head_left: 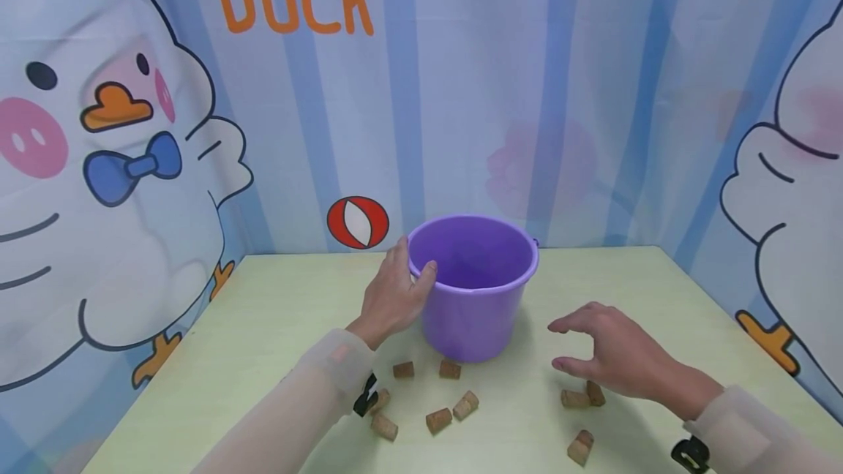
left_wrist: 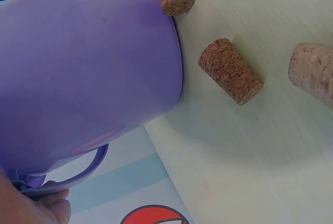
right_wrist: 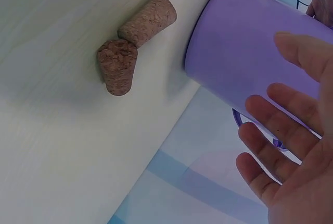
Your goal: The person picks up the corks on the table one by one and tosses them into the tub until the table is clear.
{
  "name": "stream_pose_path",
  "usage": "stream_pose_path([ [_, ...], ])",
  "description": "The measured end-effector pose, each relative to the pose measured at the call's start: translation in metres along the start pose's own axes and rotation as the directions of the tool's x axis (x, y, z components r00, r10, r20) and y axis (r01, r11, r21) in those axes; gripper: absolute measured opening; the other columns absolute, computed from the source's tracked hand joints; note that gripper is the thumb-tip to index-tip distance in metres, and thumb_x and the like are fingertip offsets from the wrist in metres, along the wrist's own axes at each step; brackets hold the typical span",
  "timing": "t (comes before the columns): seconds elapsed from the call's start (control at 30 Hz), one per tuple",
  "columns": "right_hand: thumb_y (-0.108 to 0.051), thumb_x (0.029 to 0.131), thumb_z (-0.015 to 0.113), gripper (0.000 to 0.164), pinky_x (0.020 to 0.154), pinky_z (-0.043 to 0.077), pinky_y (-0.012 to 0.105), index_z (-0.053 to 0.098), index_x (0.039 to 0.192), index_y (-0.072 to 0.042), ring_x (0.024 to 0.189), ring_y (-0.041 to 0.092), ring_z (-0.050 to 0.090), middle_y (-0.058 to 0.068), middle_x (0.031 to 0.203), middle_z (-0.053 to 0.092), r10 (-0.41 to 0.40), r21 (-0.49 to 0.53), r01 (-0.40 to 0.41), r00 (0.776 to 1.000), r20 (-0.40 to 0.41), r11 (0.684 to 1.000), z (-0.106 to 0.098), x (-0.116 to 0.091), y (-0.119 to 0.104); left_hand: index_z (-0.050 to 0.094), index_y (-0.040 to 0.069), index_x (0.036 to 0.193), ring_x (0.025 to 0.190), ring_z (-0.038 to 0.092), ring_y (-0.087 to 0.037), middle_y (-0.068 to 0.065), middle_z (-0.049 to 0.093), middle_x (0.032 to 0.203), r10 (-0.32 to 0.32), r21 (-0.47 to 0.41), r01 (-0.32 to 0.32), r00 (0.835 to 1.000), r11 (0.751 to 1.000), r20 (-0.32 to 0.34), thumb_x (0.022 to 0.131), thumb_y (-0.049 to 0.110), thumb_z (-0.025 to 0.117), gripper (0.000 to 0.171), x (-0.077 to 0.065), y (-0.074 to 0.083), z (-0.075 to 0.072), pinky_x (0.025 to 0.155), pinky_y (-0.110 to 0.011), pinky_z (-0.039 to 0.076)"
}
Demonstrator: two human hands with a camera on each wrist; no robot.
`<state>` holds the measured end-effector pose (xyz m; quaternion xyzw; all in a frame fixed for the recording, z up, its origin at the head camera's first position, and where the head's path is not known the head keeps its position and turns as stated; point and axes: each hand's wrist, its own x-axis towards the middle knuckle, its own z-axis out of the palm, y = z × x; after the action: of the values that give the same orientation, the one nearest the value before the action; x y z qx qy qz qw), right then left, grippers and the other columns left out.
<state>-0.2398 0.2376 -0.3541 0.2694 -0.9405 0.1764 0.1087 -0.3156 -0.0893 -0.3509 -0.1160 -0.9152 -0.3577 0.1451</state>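
A purple plastic bucket (head_left: 470, 320) stands upright on the pale table, its mouth facing up. My left hand (head_left: 394, 298) grips its rim on the left side, the thumb over the edge. In the left wrist view, fingertips (left_wrist: 58, 206) show beside the bucket's purple handle (left_wrist: 86, 172). To the right of the bucket, my right hand (head_left: 626, 353) hovers with spread, relaxed fingers and holds nothing. Beneath it lie two corks, one pale (head_left: 575, 399) and one darker cork (head_left: 596, 393). They touch end to side in the right wrist view.
Several more corks are scattered before the bucket, among them a brown cork (head_left: 450, 369), a cork at front centre (head_left: 438, 420) and one near the left sleeve (head_left: 385, 426). Another cork (head_left: 581, 448) lies front right. A duck-print curtain (head_left: 448, 93) hangs behind the table (head_left: 296, 291).
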Motion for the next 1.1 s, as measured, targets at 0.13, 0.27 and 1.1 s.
stream_pose_path([
  [0.13, -0.035, 0.082, 0.087, 0.039, 0.090, 0.055, 0.048, 0.077, 0.115, -0.016, 0.107, 0.023, 0.065, -0.006, 0.111, 0.073, 0.015, -0.010, -0.014, 0.999, 0.034, 1.000, 0.003, -0.001, 0.002, 0.016, 0.008, 0.164, 0.143, 0.041, -0.030, -0.013, 0.037, 0.160, -0.008, -0.004, 0.008, 1.000, 1.000, 0.003, 0.103, 0.047, 0.045, 0.078, 0.000, -0.001, 0.000, 0.111, -0.056, 0.042],
  [0.27, -0.032, 0.081, 0.088, 0.037, 0.089, 0.056, 0.047, 0.078, 0.113, -0.017, 0.105, 0.022, 0.065, -0.008, 0.109, 0.073, 0.026, -0.006, -0.026, 0.997, 0.069, 1.000, 0.006, -0.002, 0.004, 0.015, 0.007, 0.164, 0.144, 0.041, -0.031, -0.013, 0.036, 0.161, -0.012, -0.008, 0.012, 1.000, 1.000, 0.003, 0.103, 0.047, 0.046, 0.079, -0.001, -0.001, 0.000, 0.112, -0.057, 0.041],
  [1.1, -0.026, 0.073, 0.091, 0.035, 0.076, 0.055, 0.035, 0.080, 0.104, -0.014, 0.087, 0.015, 0.064, -0.012, 0.094, 0.072, -0.074, -0.025, 0.078, 0.988, 0.138, 0.997, 0.022, -0.010, 0.014, 0.017, 0.008, 0.164, 0.142, 0.043, -0.030, -0.013, 0.039, 0.158, -0.009, -0.004, 0.009, 1.000, 1.000, -0.006, 0.103, 0.047, 0.047, 0.078, 0.000, -0.001, 0.001, 0.110, -0.056, 0.043],
])
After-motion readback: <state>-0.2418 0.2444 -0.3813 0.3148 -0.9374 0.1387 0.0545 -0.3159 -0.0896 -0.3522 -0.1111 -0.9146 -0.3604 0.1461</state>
